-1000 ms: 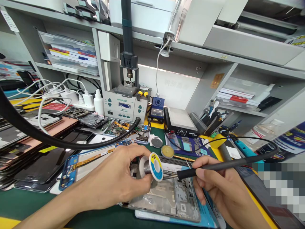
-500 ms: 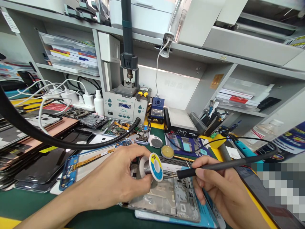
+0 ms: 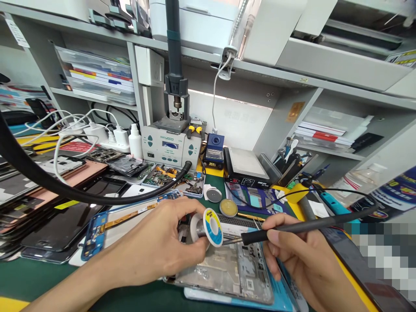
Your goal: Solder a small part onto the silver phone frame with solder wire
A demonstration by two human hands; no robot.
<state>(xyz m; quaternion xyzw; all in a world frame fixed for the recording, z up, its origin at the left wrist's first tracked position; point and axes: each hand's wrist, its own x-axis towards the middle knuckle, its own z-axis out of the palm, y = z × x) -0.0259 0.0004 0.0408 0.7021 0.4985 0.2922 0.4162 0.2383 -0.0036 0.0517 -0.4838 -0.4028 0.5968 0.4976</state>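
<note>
My left hand (image 3: 159, 245) is closed around a small spool of solder wire (image 3: 208, 227) with a blue and yellow label, held just above an opened phone frame (image 3: 227, 271). My right hand (image 3: 292, 255) grips a black soldering iron (image 3: 292, 227) like a pen. The iron's tip points left and meets the solder next to the spool, over the upper part of the phone frame. A black cord runs from the iron's handle off to the right.
A grey rework station (image 3: 169, 145) with a hot-air nozzle stands at the back, a black hotplate (image 3: 247, 167) to its right. A thick black hose (image 3: 65, 186) crosses the left side. Phone screens and boards pile up at left. A brass flux tin (image 3: 228, 208) lies behind the spool.
</note>
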